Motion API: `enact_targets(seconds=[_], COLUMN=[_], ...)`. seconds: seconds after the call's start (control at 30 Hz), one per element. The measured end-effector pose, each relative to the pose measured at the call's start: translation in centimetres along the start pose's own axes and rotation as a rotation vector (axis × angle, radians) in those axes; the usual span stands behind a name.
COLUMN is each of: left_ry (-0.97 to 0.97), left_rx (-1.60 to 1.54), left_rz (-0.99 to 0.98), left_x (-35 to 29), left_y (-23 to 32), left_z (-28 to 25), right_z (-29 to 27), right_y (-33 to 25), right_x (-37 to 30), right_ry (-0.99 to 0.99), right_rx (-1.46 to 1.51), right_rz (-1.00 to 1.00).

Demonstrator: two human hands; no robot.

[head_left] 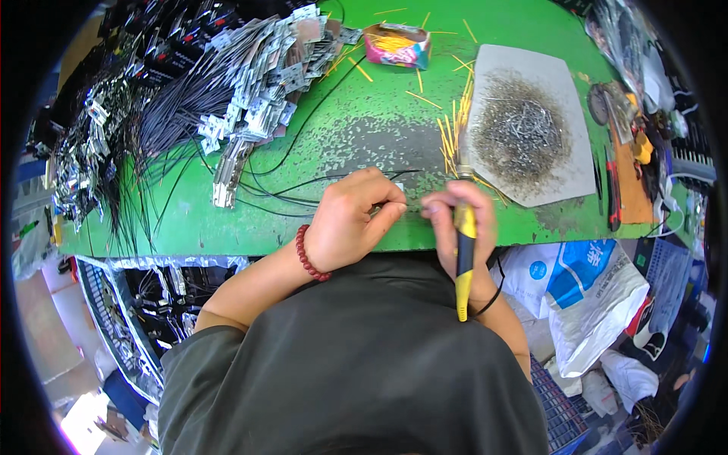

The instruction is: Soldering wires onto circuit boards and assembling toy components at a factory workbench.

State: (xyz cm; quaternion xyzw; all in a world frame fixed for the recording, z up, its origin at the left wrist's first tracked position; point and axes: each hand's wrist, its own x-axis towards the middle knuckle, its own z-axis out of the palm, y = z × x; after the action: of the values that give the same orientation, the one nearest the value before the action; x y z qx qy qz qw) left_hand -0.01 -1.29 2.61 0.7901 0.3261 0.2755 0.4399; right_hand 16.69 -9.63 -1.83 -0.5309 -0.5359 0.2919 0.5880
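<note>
My left hand (356, 211), a red bead bracelet at its wrist, is closed in a pinch near the table's front edge. Whatever lies between its fingertips is too small to make out. Thin black cables (292, 200) run from the left up to and under this hand. My right hand (464, 216) is wrapped round a soldering iron (464, 262) with a yellow and black handle, its metal barrel pointing away from me. Beyond the iron, a grey board (497, 68) carries a heap of fine metal scraps (527, 125) amid dark burnt-looking specks.
On the far left are piled metal-ended parts (262, 83) with black cables. A small carton (419, 54) holds thin yellow sticks; more yellow sticks (449, 136) lie beside the board. Red-handled pliers (613, 193) rest at right. White bags (595, 303) stand below the table.
</note>
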Motion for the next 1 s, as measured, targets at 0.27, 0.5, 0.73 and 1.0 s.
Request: enact_targets(seconds=[0.27, 0.5, 0.73, 1.0], left_ry=[0.043, 0.044, 0.069, 0.010], left_rx=[-0.069, -0.001, -0.017, -0.011], left_rz=[0.003, -0.025, 0.009, -0.038], left_x=[0.1, 0.3, 0.0, -0.1], left_y=[-1.2, -0.9, -1.1, -1.0], left_z=[0.5, 0.5, 0.7, 0.4], right_z=[0.1, -0.2, 0.1, -0.4], right_y=[-0.1, -0.2, -0.6, -0.3], right_x=[-0.4, 0.1, 0.2, 0.3], right_ry=[0.027, -0.010, -0.013, -0.065], right_rx=[0.010, 0.081, 0.138, 0.023], right_rz=[-0.044, -0.006, 0.067, -0.029])
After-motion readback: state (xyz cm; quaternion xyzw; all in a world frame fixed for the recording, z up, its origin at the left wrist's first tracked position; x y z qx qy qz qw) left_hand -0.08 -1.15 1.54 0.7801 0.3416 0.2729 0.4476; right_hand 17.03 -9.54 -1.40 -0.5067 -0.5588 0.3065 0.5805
